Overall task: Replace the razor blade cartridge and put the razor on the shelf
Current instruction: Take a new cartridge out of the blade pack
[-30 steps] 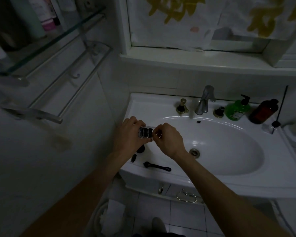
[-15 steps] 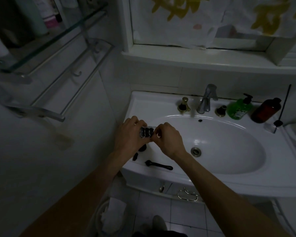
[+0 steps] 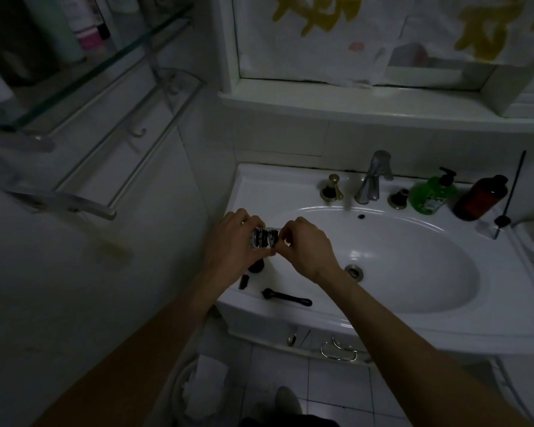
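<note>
My left hand (image 3: 228,245) holds a clear cartridge pack (image 3: 263,238) with dark blade cartridges, over the left rim of the white sink (image 3: 413,328). My right hand (image 3: 307,246) pinches the pack's right end with thumb and fingers. A black razor handle (image 3: 289,298) lies flat on the sink's front left rim. Two small dark pieces lie near it: a round one (image 3: 256,266) just under my left hand and a small one (image 3: 243,282) near the edge. A glass shelf (image 3: 84,78) hangs on the left wall, above and to the left.
Bottles (image 3: 84,26) stand on the glass shelf, with a towel rail (image 3: 84,167) below it. Behind the basin are a tap (image 3: 372,177), a green soap bottle (image 3: 433,192) and a brown bottle (image 3: 480,197). A bin (image 3: 198,392) with paper stands on the floor.
Both hands stay on the cartridge pack in the same place; my right fingers have shifted slightly on its right end. The camera has tilted a little.
</note>
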`<state>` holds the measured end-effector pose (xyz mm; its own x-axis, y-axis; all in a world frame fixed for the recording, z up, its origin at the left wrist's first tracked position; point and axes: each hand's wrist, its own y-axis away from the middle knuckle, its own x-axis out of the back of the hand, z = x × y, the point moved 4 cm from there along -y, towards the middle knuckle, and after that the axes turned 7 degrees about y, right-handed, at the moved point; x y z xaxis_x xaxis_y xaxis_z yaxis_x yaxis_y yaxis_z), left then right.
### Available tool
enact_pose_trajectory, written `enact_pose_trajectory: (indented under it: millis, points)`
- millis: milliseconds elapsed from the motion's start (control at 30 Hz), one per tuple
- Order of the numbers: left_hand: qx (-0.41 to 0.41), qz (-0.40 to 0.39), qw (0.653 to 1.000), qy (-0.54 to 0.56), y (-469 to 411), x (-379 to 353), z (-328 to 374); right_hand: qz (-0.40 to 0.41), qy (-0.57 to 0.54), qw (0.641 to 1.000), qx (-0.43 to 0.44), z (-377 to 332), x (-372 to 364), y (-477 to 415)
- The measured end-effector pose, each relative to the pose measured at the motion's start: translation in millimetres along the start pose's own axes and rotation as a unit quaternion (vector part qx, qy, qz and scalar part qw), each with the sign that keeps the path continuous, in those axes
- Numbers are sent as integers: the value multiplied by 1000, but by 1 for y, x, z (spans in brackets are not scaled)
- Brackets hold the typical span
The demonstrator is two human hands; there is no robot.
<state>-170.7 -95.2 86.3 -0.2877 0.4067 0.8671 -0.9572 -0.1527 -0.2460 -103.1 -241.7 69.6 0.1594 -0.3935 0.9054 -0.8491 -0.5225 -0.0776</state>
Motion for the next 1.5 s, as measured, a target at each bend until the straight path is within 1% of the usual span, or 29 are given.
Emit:
enact_pose_trajectory:
  millis: [233, 400, 600, 833, 967, 1067, 1167, 1333, 1500]
  points:
    - [-14, -6, 998, -60, 4, -7, 0, -9, 21, 1000, 10, 0, -6, 4]
    - [-32, -10, 996, -84, 4, -12, 1, -22, 44, 998, 27, 0, -8, 3]
    - [-36, -6, 992, -117, 4, -17, -1, -18, 49, 998, 39, 2, -8, 3]
    - [-24, 4, 996, -86, 6, -16, -13, 4, 17, 1000, 15, 6, -9, 4]
    - [-12, 4, 998, -69, 9, -17, -24, 13, -15, 1000, -16, 10, -14, 5]
    - [20, 14, 999, -29, 14, -20, -37, 16, -50, 997, -50, 15, -15, 4]
    - [84, 24, 996, 9, 21, -25, -54, 6, -62, 996, -59, 19, -18, 5]
    - [176, -1, 984, 35, 33, -40, -82, -13, -85, 994, -63, 23, -29, 8]
    - [231, -25, 971, 47, 42, -54, -101, -27, -88, 993, -70, 28, -36, 9]
